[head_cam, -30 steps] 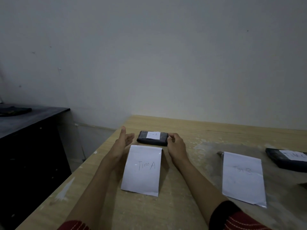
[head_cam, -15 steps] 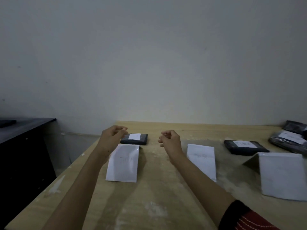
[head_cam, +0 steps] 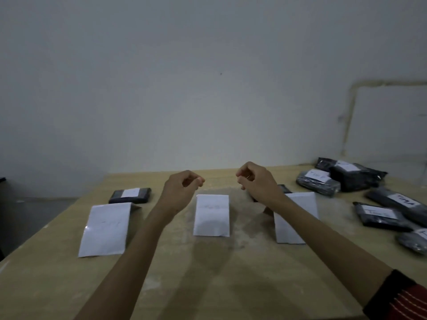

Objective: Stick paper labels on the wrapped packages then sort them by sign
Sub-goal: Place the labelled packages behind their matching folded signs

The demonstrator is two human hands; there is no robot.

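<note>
Three paper signs (head_cam: 211, 214) stand in a row on the tabletop (head_cam: 208, 278). One labelled package (head_cam: 130, 195) lies at 10 o'clock behind the left sign; a pile of packages (head_cam: 342, 176) sits at 2 o'clock. Both hands hover above the middle sign: left hand (head_cam: 182, 189) and right hand (head_cam: 255, 181) each have a loosely curled, narrow grip, holding nothing and touching nothing. A red-striped sleeve (head_cam: 402, 299) shows at 4 o'clock.
</note>
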